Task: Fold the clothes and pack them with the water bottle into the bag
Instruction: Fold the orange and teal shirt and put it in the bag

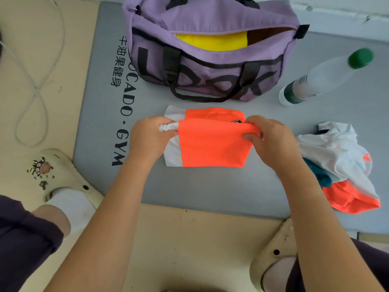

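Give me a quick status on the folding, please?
Left hand and right hand both pinching the orange garment, mid-fold on mat. Bag open; bottle and crumpled clothes unpacked. Nothing blocking.

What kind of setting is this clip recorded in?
Probably a home or gym floor: the person squats over a grey exercise mat printed "GYM", laid on a beige floor, beside a purple duffel bag and a water bottle.

This looks like a gym or home workout corner: a grey foam exercise mat (210, 190) printed with black lettering ending in "GYM" lies on a beige hard floor (189, 239) beside a pale wall base. On the mat sit a purple fabric duffel bag (210, 17) and a clear plastic water bottle with a green cap (324, 76). A thin white cable (37, 87) loops across the floor.
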`<state>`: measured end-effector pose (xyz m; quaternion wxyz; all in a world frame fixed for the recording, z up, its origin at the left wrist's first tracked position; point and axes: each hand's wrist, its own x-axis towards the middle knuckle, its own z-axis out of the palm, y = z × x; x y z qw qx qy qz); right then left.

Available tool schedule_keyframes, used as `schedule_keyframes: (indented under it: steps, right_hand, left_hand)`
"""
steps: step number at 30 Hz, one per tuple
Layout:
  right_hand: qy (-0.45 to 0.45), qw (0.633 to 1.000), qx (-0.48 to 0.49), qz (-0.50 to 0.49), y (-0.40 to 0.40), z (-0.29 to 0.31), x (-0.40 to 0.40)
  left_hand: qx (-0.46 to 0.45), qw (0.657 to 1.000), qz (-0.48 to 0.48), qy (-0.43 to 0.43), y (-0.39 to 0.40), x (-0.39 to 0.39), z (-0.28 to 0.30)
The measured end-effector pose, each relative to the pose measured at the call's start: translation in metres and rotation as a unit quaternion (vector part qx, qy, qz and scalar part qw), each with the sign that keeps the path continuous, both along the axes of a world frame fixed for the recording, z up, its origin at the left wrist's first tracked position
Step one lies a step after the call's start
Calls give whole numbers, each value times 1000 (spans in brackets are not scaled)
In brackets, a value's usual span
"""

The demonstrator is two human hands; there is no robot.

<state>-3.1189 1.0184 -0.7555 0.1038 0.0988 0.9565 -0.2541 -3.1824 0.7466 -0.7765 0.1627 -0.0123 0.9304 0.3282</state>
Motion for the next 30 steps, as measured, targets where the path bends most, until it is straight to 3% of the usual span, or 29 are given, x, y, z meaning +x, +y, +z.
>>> schedule_keyframes:
  steps: [2,4,7,9,12,17,21,26,30]
  right_hand:
    - [27,999,-25,20,0,3,1]
    - [21,994,-104,7,5,6,1]
    - [-70,948,-309,-35,18,14,3]
    - [-98,898,-426,-54,24,19,5]
    - [-133,865,-479,-72,30,16,6]
    - [-158,876,-430,-148,29,-23,-5]
    - [-128,911,-285,-271,19,-71,-9]
    - [-134,926,-161,-314,7,-95,15]
    - [-92,932,-97,-336,-12,-98,44]
  left_hand:
    - [-59,997,-33,33,-3,-1,0]
    - [-36,998,-41,42,-8,-2,4]
    - [101,992,-54,-44,-19,-8,21]
    - [213,963,-58,-151,-23,-13,33]
    - [304,925,-26,-225,-25,-21,32]
    - [273,930,98,-226,-15,-25,-14]
    - [216,931,212,-206,-4,-24,-57]
    - [90,959,190,-191,-4,0,-83]
    - [59,965,193,-165,1,39,-91]
